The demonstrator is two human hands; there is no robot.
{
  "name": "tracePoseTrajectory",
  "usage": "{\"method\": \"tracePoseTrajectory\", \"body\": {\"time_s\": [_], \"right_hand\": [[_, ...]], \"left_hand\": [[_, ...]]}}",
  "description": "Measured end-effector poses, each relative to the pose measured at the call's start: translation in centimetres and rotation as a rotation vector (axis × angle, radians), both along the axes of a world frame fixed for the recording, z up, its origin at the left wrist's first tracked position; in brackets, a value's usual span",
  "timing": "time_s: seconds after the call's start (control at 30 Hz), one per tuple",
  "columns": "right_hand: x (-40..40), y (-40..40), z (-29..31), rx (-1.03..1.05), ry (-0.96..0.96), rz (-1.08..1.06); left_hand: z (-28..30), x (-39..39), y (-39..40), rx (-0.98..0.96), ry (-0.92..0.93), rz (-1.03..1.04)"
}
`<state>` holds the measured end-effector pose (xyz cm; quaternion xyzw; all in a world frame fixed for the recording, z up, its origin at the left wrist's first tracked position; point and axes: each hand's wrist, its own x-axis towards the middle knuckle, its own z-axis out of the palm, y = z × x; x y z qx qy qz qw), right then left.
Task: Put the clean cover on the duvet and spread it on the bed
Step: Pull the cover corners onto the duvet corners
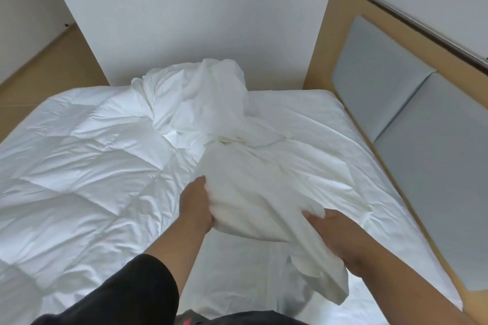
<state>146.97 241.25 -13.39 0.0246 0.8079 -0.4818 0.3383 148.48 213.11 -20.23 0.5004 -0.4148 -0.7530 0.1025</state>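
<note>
White duvet cover gathered at 6 o'clock | left hand, right hand gripping bunched cloth, likely seeking opening | quilted duvet at 9 o'clock

The fingers of the left hand are concealed behind the bunched duvet cover, so the grip cannot be confirmed. The fingertips of the right hand are likewise covered by the cloth. The quilted duvet is cut off by the left and lower edges. The padded headboard is cut off at the right edge. The cover's opening cannot be located among the folds.
</note>
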Motion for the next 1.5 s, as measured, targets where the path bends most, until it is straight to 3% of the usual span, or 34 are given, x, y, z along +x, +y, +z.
{"method": "tracePoseTrajectory", "body": {"time_s": [0.07,0.1,0.2,0.3,0.37,0.43,0.47,0.53,0.63,0.7,0.8,0.97,1.07,1.13,1.2,1.27,1.37,1.5], "right_hand": [[-1.0,0.8,-1.6,0.256,0.107,-0.023],[-1.4,0.5,-2.0,0.275,0.146,-0.051],[-2.0,-3.0,-1.1,0.017,0.027,-0.005],[-1.7,-8.1,0.7,-0.176,-0.186,0.184],[-2.0,-11.0,0.5,-0.083,-0.148,0.260],[-2.4,-13.0,-0.7,0.115,-0.011,0.330],[-2.5,-13.6,-1.0,0.219,0.067,0.363],[-2.0,-13.9,-1.2,0.229,0.163,0.344],[-0.2,-13.2,0.8,-0.027,0.102,0.289],[1.2,-11.8,4.0,-0.186,0.168,0.396],[2.3,-9.3,8.5,-0.319,0.226,0.687],[3.4,-7.3,9.1,-0.162,0.246,0.796],[3.9,-6.5,7.5,-0.066,0.236,0.810],[3.9,-5.7,5.8,0.027,0.213,0.823],[3.4,-4.6,3.8,0.134,0.211,0.824],[2.4,-3.5,2.5,0.192,0.185,0.747],[0.2,-3.0,2.1,0.057,0.099,0.503],[-0.6,-6.0,3.0,-0.012,0.237,0.492]], "left_hand": [[3.8,1.4,-0.4,-0.307,0.090,-0.102],[5.3,2.2,0.3,-0.451,0.125,-0.211],[7.4,5.4,4.8,-0.721,0.203,-0.613],[8.6,9.0,8.9,-0.804,0.300,-1.076],[9.2,10.8,10.2,-0.869,0.348,-1.354],[9.4,11.7,10.0,-0.854,0.332,-1.461],[9.2,11.8,9.2,-0.764,0.322,-1.428],[8.0,11.8,7.1,-0.531,0.296,-1.276],[4.2,11.7,3.1,-0.399,0.100,-0.830],[2.4,11.1,0.6,-0.318,0.015,-0.471],[2.1,8.3,-2.7,-0.091,0.179,-0.214],[4.5,2.3,-4.1,0.066,0.296,-0.357],[2.6,0.7,-3.3,-0.149,0.025,-0.454],[1.8,1.1,-2.7,-0.352,-0.060,-0.502],[3.0,1.7,-2.9,-0.370,0.078,-0.396],[6.8,2.5,-3.2,-0.242,0.345,-0.241],[14.3,3.9,-2.6,-0.362,0.675,-0.335],[16.7,6.9,0.8,-0.534,0.655,-0.528]]}}
